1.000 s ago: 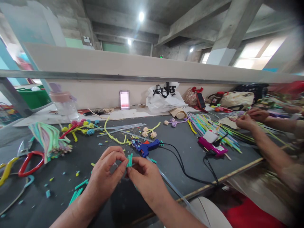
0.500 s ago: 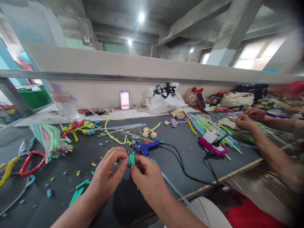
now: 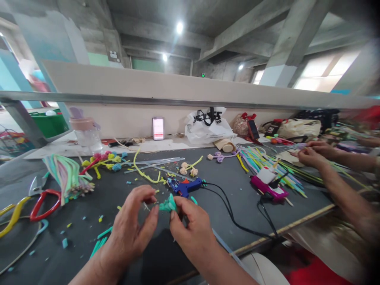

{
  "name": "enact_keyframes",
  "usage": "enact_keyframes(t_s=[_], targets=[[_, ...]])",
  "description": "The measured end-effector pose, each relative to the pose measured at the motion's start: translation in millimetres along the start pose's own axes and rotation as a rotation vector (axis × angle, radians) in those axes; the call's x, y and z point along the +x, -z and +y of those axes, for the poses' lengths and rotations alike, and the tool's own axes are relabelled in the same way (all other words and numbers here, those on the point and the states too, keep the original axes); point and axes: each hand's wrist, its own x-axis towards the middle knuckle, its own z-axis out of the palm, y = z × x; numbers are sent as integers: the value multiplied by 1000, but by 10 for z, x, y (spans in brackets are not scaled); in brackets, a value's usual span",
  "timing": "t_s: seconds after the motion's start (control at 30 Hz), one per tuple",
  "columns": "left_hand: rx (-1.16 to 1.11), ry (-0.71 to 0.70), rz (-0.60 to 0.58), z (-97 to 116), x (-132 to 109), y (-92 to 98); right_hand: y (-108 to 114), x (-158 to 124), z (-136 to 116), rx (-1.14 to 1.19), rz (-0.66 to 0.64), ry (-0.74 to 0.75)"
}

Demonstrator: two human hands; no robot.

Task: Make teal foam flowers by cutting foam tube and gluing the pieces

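My right hand [image 3: 194, 223] pinches a small teal pipe-cleaner flower [image 3: 168, 203] between thumb and fingers, above the dark table. My left hand [image 3: 130, 219] is just left of it, thumb and forefinger parted. Its thumb tip comes close to the flower; whether they touch I cannot tell. Beyond the hands lies a blue glue gun [image 3: 186, 187] with a black cord. Short teal pipe-cleaner pieces [image 3: 98, 246] lie beside my left forearm.
At left are red- and yellow-handled scissors [image 3: 46, 204] and a pastel pipe-cleaner bundle [image 3: 67, 176]. A magenta device [image 3: 270, 188] and loose pipe cleaners lie at right, near a co-worker's hands [image 3: 311, 153]. A phone [image 3: 158, 128] and white bag [image 3: 208, 128] stand behind.
The teal bundle now looks more spread and tilts leftward in my right hand. My left thumb and forefinger have opened wider. The view has shifted slightly.
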Motion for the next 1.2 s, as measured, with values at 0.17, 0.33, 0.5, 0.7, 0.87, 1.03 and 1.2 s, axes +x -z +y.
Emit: enact_keyframes(t_s=[0.17, 0.33, 0.5, 0.7, 0.87, 1.03, 1.2], targets=[[-100, 60, -44, -15, -18, 78, 79, -67, 80, -87, 2, 304], [-155, 58, -224, 54, -56, -2, 77, -93, 105, -48, -71, 457], [-230, 267, -150, 130, -25, -104, 11, -112, 143, -93, -32, 473], [-257, 342, -104, 112, 16, -117, -60, -179, 168, -98, 58, 269], [-381, 353, -102, 96, 31, -86, 12, -181, 65, 172, -92, 79], [-536, 429, -56, 61, 31, -101, 44, -145, 33, 195, -58, 24], [-610, 460, -44, 58, 14, -136, 0, -163, 62, 65, 23, 132]])
